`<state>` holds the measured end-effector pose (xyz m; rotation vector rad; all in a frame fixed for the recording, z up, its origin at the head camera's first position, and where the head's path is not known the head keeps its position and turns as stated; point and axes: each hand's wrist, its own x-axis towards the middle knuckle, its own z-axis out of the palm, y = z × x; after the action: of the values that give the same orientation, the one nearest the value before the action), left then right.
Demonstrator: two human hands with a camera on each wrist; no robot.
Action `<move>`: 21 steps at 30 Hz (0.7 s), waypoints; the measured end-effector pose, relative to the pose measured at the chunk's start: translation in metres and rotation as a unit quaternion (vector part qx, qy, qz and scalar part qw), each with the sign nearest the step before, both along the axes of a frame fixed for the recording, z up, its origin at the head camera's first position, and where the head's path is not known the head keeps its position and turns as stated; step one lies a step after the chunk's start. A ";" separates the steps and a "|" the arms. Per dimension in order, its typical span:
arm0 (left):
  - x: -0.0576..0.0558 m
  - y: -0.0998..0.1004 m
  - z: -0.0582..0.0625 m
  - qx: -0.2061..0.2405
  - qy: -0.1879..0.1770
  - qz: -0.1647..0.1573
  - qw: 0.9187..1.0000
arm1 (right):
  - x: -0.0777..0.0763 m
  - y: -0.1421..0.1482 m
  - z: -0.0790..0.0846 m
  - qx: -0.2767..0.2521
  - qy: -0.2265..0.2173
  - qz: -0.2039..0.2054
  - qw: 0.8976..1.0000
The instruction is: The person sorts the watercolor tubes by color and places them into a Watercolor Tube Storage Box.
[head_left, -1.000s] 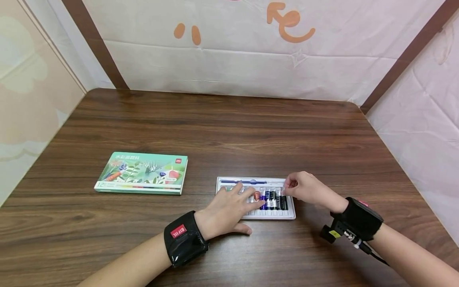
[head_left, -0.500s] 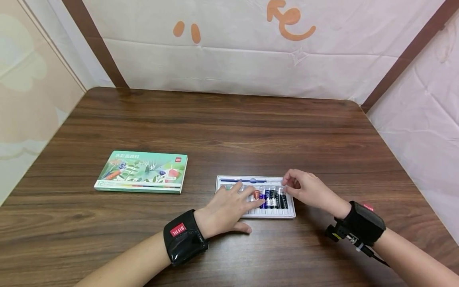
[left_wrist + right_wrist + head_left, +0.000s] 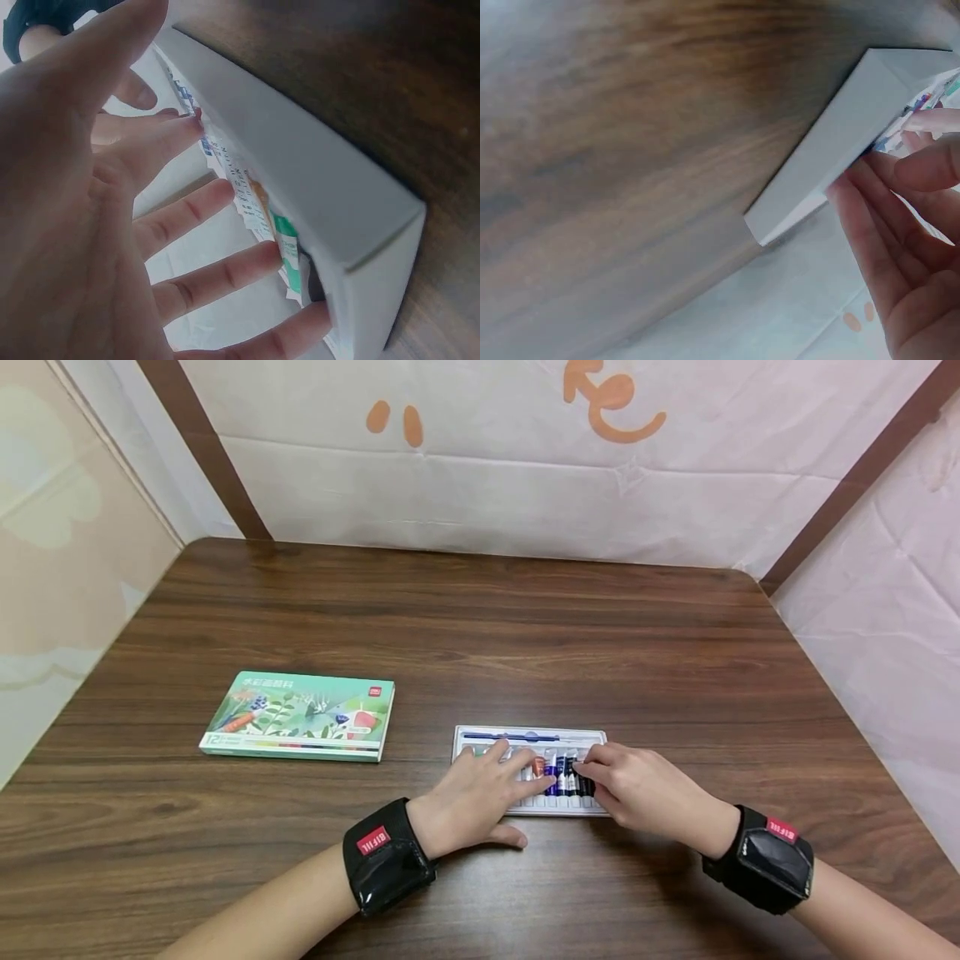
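Observation:
A shallow white tray (image 3: 555, 812) lies on the table, holding a row of paint tubes (image 3: 561, 774) in several colours and a blue paintbrush (image 3: 510, 737) along its far side. My left hand (image 3: 472, 797) rests spread over the left half, its fingertips on the tubes; the left wrist view shows a green tube (image 3: 287, 244) beneath them. At the tray's right end, my right hand (image 3: 645, 793) covers the corner, its fingers touching the dark tubes. In the right wrist view its fingers (image 3: 859, 217) reach over the tray wall (image 3: 832, 135), thumb apart from them.
A green paint box (image 3: 300, 718) with a plant-patterned cover lies left of the tray on the brown wooden table (image 3: 480, 627). Behind the table hangs a pale cloth (image 3: 487, 497) with orange shapes.
My right hand has moved left and nearer, from the tubes' upper ends at the tray's right edge to lower down over the dark tubes. My left hand stays put.

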<state>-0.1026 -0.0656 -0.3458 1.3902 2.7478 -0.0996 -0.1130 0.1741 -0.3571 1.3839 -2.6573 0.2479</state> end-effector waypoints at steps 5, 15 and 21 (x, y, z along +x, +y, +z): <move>-0.002 -0.008 0.001 0.007 -0.031 -0.008 0.999 | 0.003 -0.001 -0.001 -0.011 -0.009 -0.010 1.000; 0.007 -0.029 -0.003 0.082 -0.070 -0.010 0.994 | 0.015 -0.022 0.001 0.027 -0.016 -0.022 0.999; 0.009 -0.025 -0.003 0.048 -0.047 0.000 0.998 | 0.017 -0.031 0.006 0.066 -0.001 -0.029 0.997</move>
<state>-0.0938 -0.0901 -0.3490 1.3793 2.7075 0.0967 -0.0956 0.1433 -0.3510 1.3405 -2.7553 0.0690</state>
